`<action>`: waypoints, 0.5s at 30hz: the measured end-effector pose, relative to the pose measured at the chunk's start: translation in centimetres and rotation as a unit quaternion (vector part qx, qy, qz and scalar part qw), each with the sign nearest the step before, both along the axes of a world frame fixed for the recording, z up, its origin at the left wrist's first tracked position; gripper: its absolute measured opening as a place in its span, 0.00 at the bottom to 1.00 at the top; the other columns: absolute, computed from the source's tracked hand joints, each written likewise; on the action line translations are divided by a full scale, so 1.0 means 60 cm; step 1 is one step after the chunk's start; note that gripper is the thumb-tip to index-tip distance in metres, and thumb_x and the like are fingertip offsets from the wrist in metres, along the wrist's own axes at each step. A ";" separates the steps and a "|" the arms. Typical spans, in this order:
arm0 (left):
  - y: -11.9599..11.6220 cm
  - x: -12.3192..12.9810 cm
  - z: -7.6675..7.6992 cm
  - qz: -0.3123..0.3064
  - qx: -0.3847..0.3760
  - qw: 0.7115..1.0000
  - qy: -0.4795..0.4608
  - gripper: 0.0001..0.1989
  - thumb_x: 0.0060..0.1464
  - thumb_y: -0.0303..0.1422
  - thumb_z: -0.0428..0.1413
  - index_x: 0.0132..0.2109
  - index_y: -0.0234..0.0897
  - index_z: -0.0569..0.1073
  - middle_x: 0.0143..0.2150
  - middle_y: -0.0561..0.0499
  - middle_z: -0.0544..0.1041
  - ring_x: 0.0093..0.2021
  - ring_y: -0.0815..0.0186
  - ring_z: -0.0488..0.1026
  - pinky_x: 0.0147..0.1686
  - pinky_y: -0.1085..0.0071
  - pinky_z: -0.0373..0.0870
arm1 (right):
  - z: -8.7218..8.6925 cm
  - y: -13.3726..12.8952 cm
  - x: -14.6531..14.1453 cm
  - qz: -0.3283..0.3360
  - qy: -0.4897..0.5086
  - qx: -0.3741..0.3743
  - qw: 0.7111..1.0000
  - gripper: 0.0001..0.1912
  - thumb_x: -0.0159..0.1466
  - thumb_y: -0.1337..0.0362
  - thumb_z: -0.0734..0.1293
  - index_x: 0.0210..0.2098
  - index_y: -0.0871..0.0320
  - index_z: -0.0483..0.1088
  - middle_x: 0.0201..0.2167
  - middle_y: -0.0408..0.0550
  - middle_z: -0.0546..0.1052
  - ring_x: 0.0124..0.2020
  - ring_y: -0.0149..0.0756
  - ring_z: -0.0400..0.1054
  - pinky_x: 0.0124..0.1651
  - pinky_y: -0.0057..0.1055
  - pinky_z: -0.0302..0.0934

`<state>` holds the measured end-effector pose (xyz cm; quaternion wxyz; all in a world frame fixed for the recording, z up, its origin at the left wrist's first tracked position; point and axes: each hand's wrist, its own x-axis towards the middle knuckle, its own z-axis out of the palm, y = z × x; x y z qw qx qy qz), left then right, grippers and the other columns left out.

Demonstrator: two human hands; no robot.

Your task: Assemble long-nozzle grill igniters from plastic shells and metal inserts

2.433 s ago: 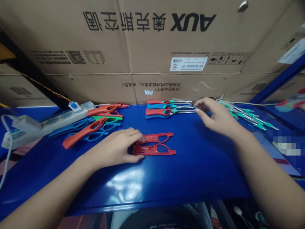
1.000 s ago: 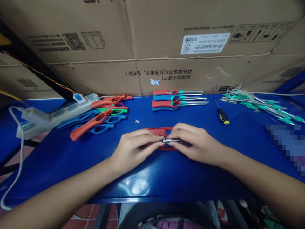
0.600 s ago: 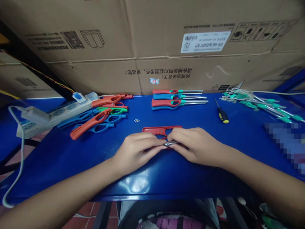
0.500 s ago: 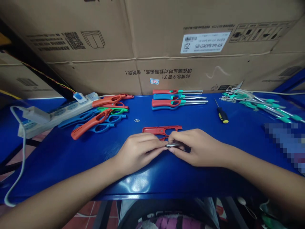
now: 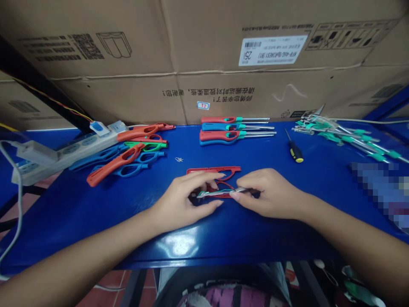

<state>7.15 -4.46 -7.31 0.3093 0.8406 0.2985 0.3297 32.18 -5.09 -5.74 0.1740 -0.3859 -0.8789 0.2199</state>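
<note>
My right hand [image 5: 270, 194] pinches a thin metal and green lighter insert [image 5: 217, 193] between thumb and fingers. The insert points left, into the gap of my left hand [image 5: 182, 200], whose thumb and fingers are spread around its end without visibly gripping it. Behind and beneath the hands lie red handle shells [image 5: 204, 171], partly hidden by my fingers. A small heap of screws [image 5: 179, 159] is on the blue table [image 5: 147, 238], beyond my left hand.
Orange, blue and green handle shells [image 5: 128, 160] lie left beside a power strip [image 5: 79, 147]. Assembled lighters [image 5: 220, 135] rest at the back. A screwdriver [image 5: 295, 151] and metal inserts [image 5: 348, 136] are to the right. Cardboard boxes [image 5: 128, 98] stand behind.
My left fingers have opened away from the insert, and more of it shows. The view has shifted slightly, so the table items appear a little further left.
</note>
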 end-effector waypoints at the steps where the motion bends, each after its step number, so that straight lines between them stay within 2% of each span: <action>1: 0.002 -0.001 -0.001 0.002 -0.034 0.999 -0.003 0.24 0.55 0.31 0.65 0.59 0.36 0.73 0.43 0.48 0.80 0.37 0.67 0.77 0.37 0.72 0.77 | 0.003 0.003 0.005 -0.008 -0.012 0.019 1.000 0.23 0.70 0.54 0.61 0.22 0.57 0.57 0.19 0.38 0.62 0.22 0.27 0.54 0.28 0.30 0.43; 4: 0.010 -0.005 -0.001 -0.006 -0.152 0.988 -0.030 0.23 0.56 0.32 0.63 0.58 0.34 0.73 0.39 0.48 0.79 0.31 0.69 0.75 0.32 0.73 0.76 | 0.010 0.012 0.021 -0.027 -0.051 0.059 0.997 0.23 0.69 0.53 0.61 0.21 0.57 0.57 0.18 0.39 0.63 0.21 0.28 0.54 0.28 0.31 0.42; 8: 0.021 -0.012 0.003 -0.044 -0.281 0.957 -0.054 0.17 0.60 0.30 0.58 0.55 0.33 0.75 0.39 0.48 0.80 0.33 0.69 0.78 0.35 0.73 0.77 | 0.012 0.022 0.032 -0.029 -0.096 0.076 0.992 0.24 0.69 0.51 0.60 0.21 0.57 0.56 0.18 0.40 0.64 0.22 0.28 0.55 0.29 0.31 0.41; 11: 0.028 -0.016 0.003 -0.041 -0.282 0.956 -0.061 0.14 0.62 0.29 0.57 0.54 0.34 0.77 0.42 0.46 0.82 0.37 0.68 0.79 0.40 0.72 0.78 | 0.012 0.024 0.035 -0.029 -0.125 0.086 0.988 0.23 0.69 0.51 0.61 0.21 0.57 0.57 0.19 0.40 0.65 0.22 0.29 0.55 0.29 0.31 0.40; 15: 0.032 -0.020 0.001 -0.017 -0.208 0.978 -0.032 0.12 0.64 0.32 0.57 0.53 0.35 0.77 0.50 0.44 0.82 0.46 0.64 0.81 0.46 0.71 0.78 | 0.013 0.021 0.034 -0.023 -0.146 0.085 0.985 0.23 0.69 0.51 0.61 0.22 0.57 0.58 0.20 0.40 0.66 0.23 0.29 0.56 0.29 0.31 0.40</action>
